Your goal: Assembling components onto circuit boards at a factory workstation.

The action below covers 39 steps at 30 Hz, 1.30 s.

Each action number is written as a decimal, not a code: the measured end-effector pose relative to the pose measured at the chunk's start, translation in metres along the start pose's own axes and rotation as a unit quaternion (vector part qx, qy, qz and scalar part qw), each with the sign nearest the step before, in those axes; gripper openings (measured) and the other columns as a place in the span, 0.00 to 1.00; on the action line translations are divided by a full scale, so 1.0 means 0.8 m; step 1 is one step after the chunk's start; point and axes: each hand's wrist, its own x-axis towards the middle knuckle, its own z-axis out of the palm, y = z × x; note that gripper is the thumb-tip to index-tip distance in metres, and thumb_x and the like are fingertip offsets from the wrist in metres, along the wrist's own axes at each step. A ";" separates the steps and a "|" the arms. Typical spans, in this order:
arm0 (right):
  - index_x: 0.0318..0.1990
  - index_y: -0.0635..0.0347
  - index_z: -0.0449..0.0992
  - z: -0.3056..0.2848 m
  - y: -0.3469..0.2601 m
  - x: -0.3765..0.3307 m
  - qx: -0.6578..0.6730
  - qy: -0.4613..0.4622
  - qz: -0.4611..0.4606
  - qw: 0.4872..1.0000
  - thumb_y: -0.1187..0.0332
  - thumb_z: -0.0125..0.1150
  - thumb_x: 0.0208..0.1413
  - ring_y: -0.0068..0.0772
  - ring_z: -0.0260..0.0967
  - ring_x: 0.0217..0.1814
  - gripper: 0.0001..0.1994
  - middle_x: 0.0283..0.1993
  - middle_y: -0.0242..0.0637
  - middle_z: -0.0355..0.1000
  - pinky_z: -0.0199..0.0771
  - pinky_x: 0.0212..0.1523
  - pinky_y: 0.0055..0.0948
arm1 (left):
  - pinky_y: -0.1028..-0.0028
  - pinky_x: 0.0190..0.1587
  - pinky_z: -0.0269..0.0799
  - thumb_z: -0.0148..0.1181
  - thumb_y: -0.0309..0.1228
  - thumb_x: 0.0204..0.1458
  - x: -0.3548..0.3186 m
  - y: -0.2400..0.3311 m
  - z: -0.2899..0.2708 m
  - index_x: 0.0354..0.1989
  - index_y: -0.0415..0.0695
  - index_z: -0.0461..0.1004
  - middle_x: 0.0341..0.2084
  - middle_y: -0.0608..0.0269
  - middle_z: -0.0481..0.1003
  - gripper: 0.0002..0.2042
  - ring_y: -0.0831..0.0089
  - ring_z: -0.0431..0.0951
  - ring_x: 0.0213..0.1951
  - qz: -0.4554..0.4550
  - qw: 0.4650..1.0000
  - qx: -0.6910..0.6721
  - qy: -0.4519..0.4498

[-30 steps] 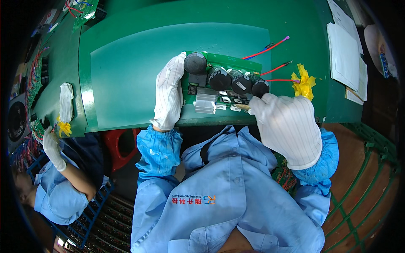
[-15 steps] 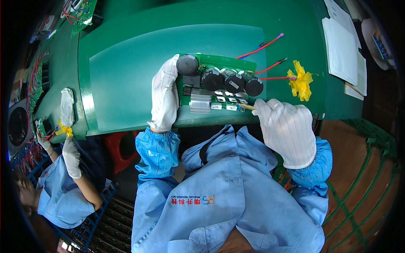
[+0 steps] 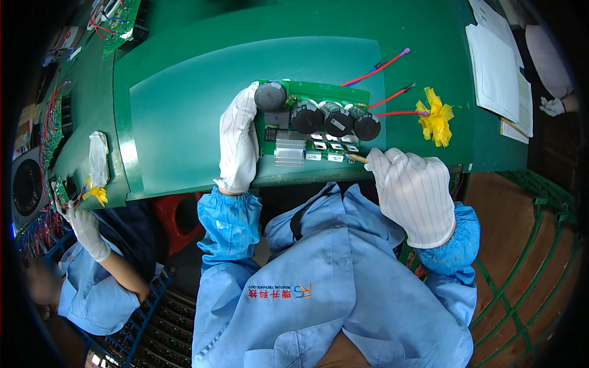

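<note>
A green circuit board (image 3: 325,92) carries several black round capacitors (image 3: 338,124) and a silver finned heat sink (image 3: 289,149). Its left edge is gripped by my left hand (image 3: 239,138) in a striped white glove, with the fingertips partly hidden behind the board. My right hand (image 3: 411,193), gloved too, is closed around a thin tan stick-like tool (image 3: 358,158). The tool's tip meets the board's lower right corner, next to small white components; whether it touches them I cannot tell. Red wires (image 3: 392,114) run from the board's right side.
Yellow tape strips (image 3: 437,119) sit at the wire end on the green table (image 3: 294,21). Papers (image 3: 498,80) lie at right, above a green wire rack (image 3: 521,245). On the left, a co-worker's gloved hand (image 3: 86,230) handles another board near a white cloth (image 3: 98,159).
My right hand and the tool have shifted slightly left and down; the board has barely moved. The co-worker's hand has left the yellow tape. A gloved hand now shows at far right.
</note>
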 end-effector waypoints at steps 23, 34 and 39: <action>0.33 0.57 0.76 0.005 0.002 -0.007 0.002 0.048 -0.018 0.999 0.66 0.57 0.54 0.23 0.64 0.18 0.06 0.21 0.28 0.62 0.59 0.15 0.30 | 0.67 0.61 0.68 0.47 0.44 0.70 -0.002 0.008 0.014 0.55 0.34 0.75 0.50 0.58 0.77 0.23 0.69 0.75 0.52 0.071 0.993 0.094 0.002; 0.33 0.54 0.76 0.014 0.003 -0.018 0.028 0.072 -0.002 0.997 0.66 0.58 0.54 0.23 0.68 0.19 0.04 0.22 0.27 0.66 0.61 0.17 0.30 | 0.67 0.59 0.70 0.44 0.43 0.71 -0.005 0.017 0.018 0.52 0.35 0.77 0.48 0.58 0.78 0.22 0.69 0.77 0.49 0.093 0.992 0.079 -0.014; 0.33 0.55 0.75 0.006 0.002 -0.024 0.060 0.052 0.025 0.997 0.67 0.59 0.53 0.26 0.69 0.19 0.04 0.22 0.29 0.67 0.64 0.18 0.31 | 0.66 0.63 0.68 0.47 0.43 0.71 -0.001 -0.009 0.002 0.56 0.33 0.75 0.52 0.56 0.77 0.23 0.68 0.76 0.54 0.084 0.992 0.089 0.034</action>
